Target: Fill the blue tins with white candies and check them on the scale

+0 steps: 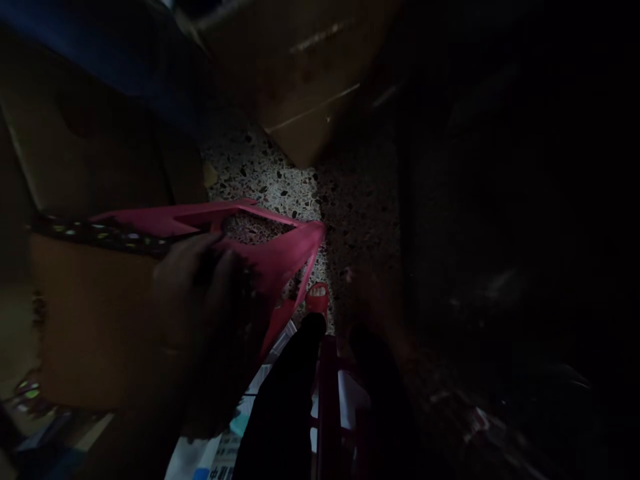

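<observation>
The scene is very dark. My left hand reaches in from the lower left, and its fingers look curled over the near edge of a pink plastic frame with a triangular opening. The frame is held above the speckled floor. A brown box with a dark patterned band along its top sits right behind the hand. My right hand is not in view.
Cardboard boxes stand at the top and at the left. My legs in black trousers and a foot in a red slipper show below. Printed papers lie by a red bar. The right side is black.
</observation>
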Action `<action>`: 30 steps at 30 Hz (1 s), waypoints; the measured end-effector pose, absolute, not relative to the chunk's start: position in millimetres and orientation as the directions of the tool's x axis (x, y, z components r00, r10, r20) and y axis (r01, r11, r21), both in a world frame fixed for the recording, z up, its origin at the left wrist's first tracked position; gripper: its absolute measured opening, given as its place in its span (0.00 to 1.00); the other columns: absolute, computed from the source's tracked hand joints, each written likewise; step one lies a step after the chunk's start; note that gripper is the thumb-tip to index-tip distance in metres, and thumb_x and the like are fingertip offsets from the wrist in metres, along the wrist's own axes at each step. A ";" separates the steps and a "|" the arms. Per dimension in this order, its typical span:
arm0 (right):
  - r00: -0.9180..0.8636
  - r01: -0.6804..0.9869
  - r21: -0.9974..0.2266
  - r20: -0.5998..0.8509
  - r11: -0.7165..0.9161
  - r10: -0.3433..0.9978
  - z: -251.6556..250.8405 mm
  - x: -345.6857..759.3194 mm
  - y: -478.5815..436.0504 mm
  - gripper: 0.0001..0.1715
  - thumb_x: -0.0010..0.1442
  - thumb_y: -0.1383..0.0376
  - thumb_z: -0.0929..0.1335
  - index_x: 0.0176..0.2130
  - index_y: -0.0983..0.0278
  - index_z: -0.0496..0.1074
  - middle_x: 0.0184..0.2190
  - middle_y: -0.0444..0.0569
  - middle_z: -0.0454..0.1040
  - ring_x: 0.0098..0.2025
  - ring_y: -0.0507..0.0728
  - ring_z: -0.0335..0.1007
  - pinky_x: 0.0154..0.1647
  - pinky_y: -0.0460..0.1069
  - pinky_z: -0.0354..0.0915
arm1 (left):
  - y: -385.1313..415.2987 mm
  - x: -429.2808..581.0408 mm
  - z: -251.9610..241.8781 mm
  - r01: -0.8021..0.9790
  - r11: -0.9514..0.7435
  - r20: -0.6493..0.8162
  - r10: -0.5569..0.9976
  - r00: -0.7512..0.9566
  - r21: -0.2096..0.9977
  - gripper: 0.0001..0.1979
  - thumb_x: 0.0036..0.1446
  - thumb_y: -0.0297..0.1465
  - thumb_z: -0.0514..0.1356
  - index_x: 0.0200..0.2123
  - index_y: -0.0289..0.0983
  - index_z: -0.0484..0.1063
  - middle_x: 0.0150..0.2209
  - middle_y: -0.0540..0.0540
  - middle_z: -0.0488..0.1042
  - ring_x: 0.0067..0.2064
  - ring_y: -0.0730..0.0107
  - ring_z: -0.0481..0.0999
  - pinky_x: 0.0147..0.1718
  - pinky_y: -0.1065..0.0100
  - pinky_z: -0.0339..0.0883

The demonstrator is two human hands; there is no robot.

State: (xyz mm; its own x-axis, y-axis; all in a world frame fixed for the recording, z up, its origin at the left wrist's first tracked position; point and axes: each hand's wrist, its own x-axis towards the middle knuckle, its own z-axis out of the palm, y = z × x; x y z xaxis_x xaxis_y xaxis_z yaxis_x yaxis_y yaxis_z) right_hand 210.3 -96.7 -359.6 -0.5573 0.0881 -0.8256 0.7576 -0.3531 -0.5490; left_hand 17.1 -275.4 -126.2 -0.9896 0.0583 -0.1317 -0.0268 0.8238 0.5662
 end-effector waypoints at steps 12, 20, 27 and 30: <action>-0.572 0.720 -0.415 -0.808 -0.556 -0.138 -75.4 220.2 -104.5 0.08 0.51 0.65 0.67 0.32 0.67 0.74 0.27 0.46 0.72 0.25 0.49 0.67 0.31 0.47 0.67 | -241.6 27.5 -89.0 -0.215 0.659 -0.296 0.012 -0.955 0.721 0.14 0.53 0.35 0.57 0.42 0.35 0.71 0.51 0.38 0.70 0.57 0.57 0.64 0.58 0.56 0.52; -0.966 0.164 -0.773 -0.251 0.613 -0.057 111.4 197.4 -74.9 0.17 0.56 0.73 0.62 0.46 0.72 0.70 0.48 0.61 0.70 0.53 0.61 0.63 0.56 0.57 0.59 | -149.2 139.1 78.6 -0.981 -0.182 -0.918 0.372 -0.138 0.073 0.16 0.61 0.34 0.48 0.27 0.33 0.69 0.26 0.43 0.74 0.29 0.68 0.76 0.31 0.66 0.72; -0.852 0.367 -0.836 -0.125 0.409 0.509 169.2 314.5 -23.5 0.16 0.60 0.67 0.61 0.44 0.60 0.73 0.44 0.51 0.74 0.49 0.55 0.67 0.52 0.52 0.62 | -156.5 117.0 136.8 -0.971 0.152 -0.909 0.403 -0.111 0.186 0.12 0.59 0.26 0.52 0.22 0.33 0.64 0.20 0.50 0.65 0.17 0.82 0.63 0.12 0.82 0.53; -0.324 0.671 -0.741 -0.313 -0.017 0.893 154.6 398.0 -2.6 0.10 0.54 0.68 0.65 0.35 0.61 0.75 0.36 0.48 0.76 0.41 0.56 0.70 0.49 0.53 0.63 | -146.1 109.6 146.4 -0.919 0.311 -0.924 0.363 -0.119 0.240 0.12 0.58 0.23 0.51 0.23 0.33 0.67 0.22 0.48 0.67 0.19 0.82 0.65 0.14 0.81 0.56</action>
